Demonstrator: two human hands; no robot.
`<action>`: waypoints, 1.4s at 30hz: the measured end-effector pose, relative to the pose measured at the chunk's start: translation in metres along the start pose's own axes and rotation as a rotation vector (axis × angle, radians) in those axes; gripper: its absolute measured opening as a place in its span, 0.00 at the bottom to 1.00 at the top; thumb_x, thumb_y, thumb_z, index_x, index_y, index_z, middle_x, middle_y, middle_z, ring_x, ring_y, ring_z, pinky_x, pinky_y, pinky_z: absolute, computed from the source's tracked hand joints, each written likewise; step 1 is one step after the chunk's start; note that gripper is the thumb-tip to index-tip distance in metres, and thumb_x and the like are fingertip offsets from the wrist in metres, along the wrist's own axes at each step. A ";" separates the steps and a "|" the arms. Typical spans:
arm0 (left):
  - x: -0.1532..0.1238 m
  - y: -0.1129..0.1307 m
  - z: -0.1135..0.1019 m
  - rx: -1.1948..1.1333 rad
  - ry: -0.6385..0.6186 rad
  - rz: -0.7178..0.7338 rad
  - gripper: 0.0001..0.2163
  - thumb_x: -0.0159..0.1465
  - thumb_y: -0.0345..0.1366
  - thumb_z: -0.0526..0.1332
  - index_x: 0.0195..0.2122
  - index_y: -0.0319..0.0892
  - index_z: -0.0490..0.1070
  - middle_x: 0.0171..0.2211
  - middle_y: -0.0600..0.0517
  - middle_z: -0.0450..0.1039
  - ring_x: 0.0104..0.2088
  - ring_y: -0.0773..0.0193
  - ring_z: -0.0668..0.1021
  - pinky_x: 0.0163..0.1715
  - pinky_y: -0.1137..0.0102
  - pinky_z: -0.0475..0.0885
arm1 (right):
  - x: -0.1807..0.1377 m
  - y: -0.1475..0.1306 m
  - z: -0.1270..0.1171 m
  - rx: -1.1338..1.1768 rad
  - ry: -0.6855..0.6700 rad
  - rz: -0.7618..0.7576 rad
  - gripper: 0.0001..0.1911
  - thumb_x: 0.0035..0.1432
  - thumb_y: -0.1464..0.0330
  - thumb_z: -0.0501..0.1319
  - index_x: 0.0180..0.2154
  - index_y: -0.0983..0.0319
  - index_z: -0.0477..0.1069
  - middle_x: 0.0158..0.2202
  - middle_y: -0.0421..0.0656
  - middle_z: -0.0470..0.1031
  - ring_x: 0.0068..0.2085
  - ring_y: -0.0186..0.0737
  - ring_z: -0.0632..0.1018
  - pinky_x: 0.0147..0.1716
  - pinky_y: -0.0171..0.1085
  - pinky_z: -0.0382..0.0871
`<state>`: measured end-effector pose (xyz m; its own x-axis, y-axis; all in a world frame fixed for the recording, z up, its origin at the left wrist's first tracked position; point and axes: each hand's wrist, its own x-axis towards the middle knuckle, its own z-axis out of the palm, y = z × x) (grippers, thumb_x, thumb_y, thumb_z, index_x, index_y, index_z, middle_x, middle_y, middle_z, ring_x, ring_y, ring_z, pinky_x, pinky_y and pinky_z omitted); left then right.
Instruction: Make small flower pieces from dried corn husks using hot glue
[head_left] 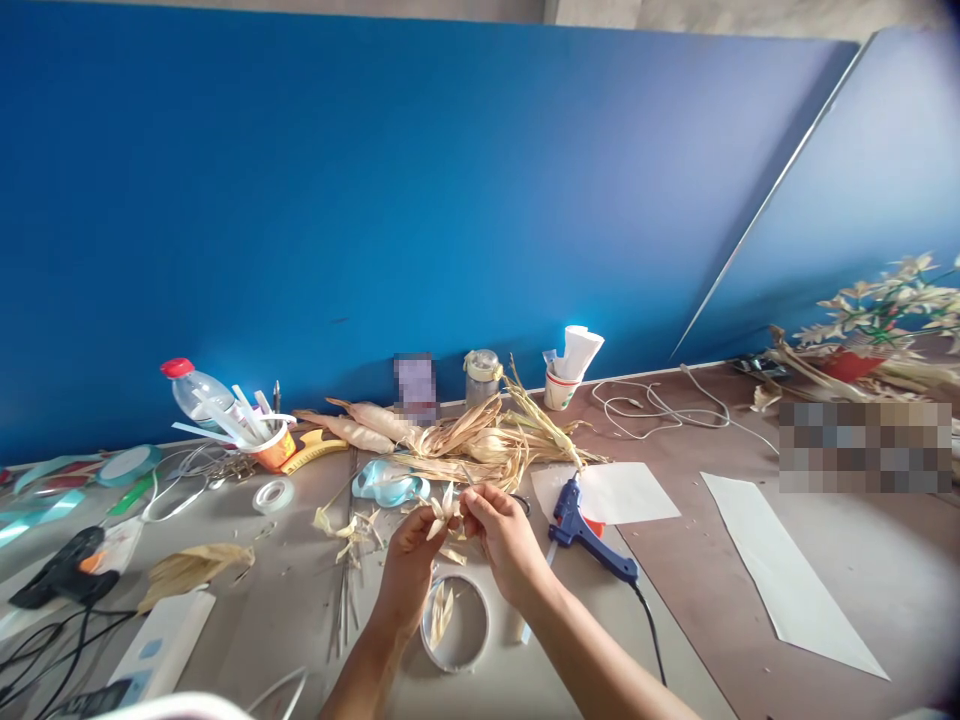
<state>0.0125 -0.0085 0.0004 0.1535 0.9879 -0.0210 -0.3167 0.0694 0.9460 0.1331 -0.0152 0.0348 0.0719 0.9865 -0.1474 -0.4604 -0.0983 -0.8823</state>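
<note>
My left hand (414, 550) pinches a small pale flower of dried corn husk (445, 508), its pointed petals spread upward. Close against it, my right hand (501, 535) has thumb and fingers pressed together at the flower's right side; whatever lies between them is too small to make out. Below both hands, a roll of clear tape (486, 630) lies flat with husk pieces (442, 612) inside its ring. To the right, a blue glue gun (592, 535) rests on the table, its cord running toward me. Husk scraps (346, 530) and thin wires (345, 605) lie left of my hands.
A heap of dried husks (480, 445) lies behind my hands. Beyond stand a glass jar (482, 380) and a paper cup (561, 390). A bottle (201, 392), an orange cup (274, 452) and a power strip (161, 645) are left. White paper (795, 575) lies right.
</note>
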 end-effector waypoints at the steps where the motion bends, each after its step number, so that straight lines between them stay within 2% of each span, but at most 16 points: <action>1: 0.000 0.000 0.000 -0.007 0.002 -0.012 0.06 0.54 0.37 0.64 0.30 0.42 0.73 0.30 0.53 0.75 0.34 0.62 0.74 0.40 0.68 0.66 | 0.002 0.000 -0.002 -0.010 0.018 -0.004 0.09 0.48 0.63 0.61 0.26 0.63 0.68 0.19 0.36 0.65 0.21 0.29 0.61 0.22 0.31 0.52; 3: 0.000 0.001 0.000 -0.043 -0.010 -0.034 0.06 0.54 0.37 0.64 0.32 0.42 0.73 0.30 0.53 0.74 0.35 0.62 0.74 0.41 0.66 0.66 | 0.004 -0.002 -0.005 -0.031 0.042 -0.018 0.08 0.45 0.67 0.62 0.31 0.63 0.69 0.21 0.36 0.66 0.21 0.29 0.61 0.22 0.31 0.53; 6: 0.001 0.004 -0.002 -0.118 -0.001 -0.040 0.06 0.54 0.36 0.65 0.33 0.43 0.74 0.30 0.53 0.74 0.36 0.63 0.74 0.44 0.65 0.65 | 0.005 -0.005 -0.009 -0.070 0.051 -0.066 0.14 0.42 0.72 0.59 0.36 0.61 0.70 0.23 0.35 0.67 0.22 0.29 0.63 0.25 0.31 0.56; 10: 0.003 0.008 -0.007 -0.201 0.050 -0.037 0.06 0.52 0.36 0.67 0.31 0.44 0.74 0.29 0.54 0.75 0.37 0.64 0.75 0.48 0.64 0.64 | 0.007 -0.015 -0.017 -0.261 0.084 -0.153 0.08 0.42 0.73 0.54 0.27 0.63 0.70 0.23 0.36 0.67 0.24 0.30 0.62 0.25 0.31 0.55; 13: 0.004 0.011 -0.009 -0.246 0.038 -0.016 0.05 0.50 0.36 0.68 0.28 0.46 0.73 0.27 0.55 0.74 0.34 0.63 0.75 0.49 0.61 0.65 | 0.011 -0.028 -0.031 -0.437 0.066 -0.173 0.07 0.46 0.70 0.55 0.30 0.63 0.70 0.23 0.36 0.68 0.22 0.30 0.62 0.23 0.31 0.53; 17: 0.004 0.013 -0.009 -0.230 0.032 0.021 0.06 0.49 0.38 0.68 0.25 0.45 0.73 0.25 0.54 0.71 0.33 0.62 0.74 0.48 0.59 0.66 | 0.011 -0.043 -0.049 -0.826 0.080 -0.139 0.12 0.54 0.61 0.54 0.32 0.62 0.70 0.18 0.36 0.65 0.21 0.34 0.64 0.23 0.33 0.56; 20: 0.004 0.011 -0.009 -0.167 0.052 0.041 0.07 0.49 0.41 0.68 0.25 0.46 0.73 0.26 0.53 0.70 0.34 0.60 0.74 0.46 0.59 0.68 | 0.005 -0.041 -0.056 -1.173 0.066 -0.262 0.14 0.53 0.62 0.57 0.41 0.61 0.70 0.31 0.43 0.72 0.31 0.40 0.71 0.32 0.36 0.61; 22: 0.004 0.009 -0.010 -0.138 0.040 0.062 0.06 0.51 0.41 0.66 0.26 0.46 0.73 0.26 0.53 0.70 0.34 0.61 0.73 0.45 0.61 0.68 | -0.002 -0.034 -0.056 -1.426 0.019 -0.306 0.18 0.51 0.65 0.59 0.46 0.60 0.68 0.39 0.47 0.71 0.40 0.45 0.71 0.38 0.38 0.61; 26: 0.006 0.004 -0.015 -0.083 0.043 0.087 0.07 0.54 0.42 0.64 0.29 0.45 0.74 0.29 0.52 0.72 0.35 0.61 0.74 0.45 0.63 0.67 | -0.009 -0.015 -0.052 -1.781 -0.062 -0.196 0.17 0.50 0.66 0.61 0.44 0.60 0.69 0.42 0.50 0.70 0.44 0.50 0.71 0.40 0.40 0.60; 33: 0.006 0.001 -0.022 0.008 0.082 0.048 0.09 0.53 0.42 0.65 0.32 0.44 0.75 0.31 0.51 0.75 0.36 0.60 0.75 0.44 0.65 0.67 | 0.001 -0.006 -0.050 -1.884 -0.103 -0.150 0.23 0.50 0.68 0.60 0.49 0.62 0.65 0.42 0.52 0.72 0.43 0.50 0.73 0.39 0.40 0.60; 37: 0.006 0.000 -0.022 0.051 0.063 0.085 0.08 0.54 0.42 0.64 0.31 0.44 0.74 0.30 0.52 0.74 0.35 0.61 0.74 0.44 0.66 0.67 | 0.006 -0.005 -0.050 -1.852 -0.098 -0.162 0.23 0.49 0.70 0.57 0.50 0.62 0.64 0.42 0.52 0.72 0.41 0.49 0.74 0.38 0.40 0.60; 42: 0.007 -0.001 -0.022 0.002 0.115 0.065 0.10 0.51 0.43 0.66 0.32 0.45 0.74 0.29 0.52 0.75 0.34 0.60 0.76 0.42 0.66 0.68 | 0.003 -0.012 -0.056 -1.729 -0.116 -0.142 0.24 0.48 0.68 0.59 0.49 0.61 0.64 0.41 0.49 0.72 0.42 0.48 0.74 0.38 0.38 0.60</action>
<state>-0.0063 0.0010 -0.0078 0.0241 0.9997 0.0029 -0.3207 0.0050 0.9472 0.1883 -0.0181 0.0204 -0.0692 0.9951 -0.0712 0.9477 0.0433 -0.3162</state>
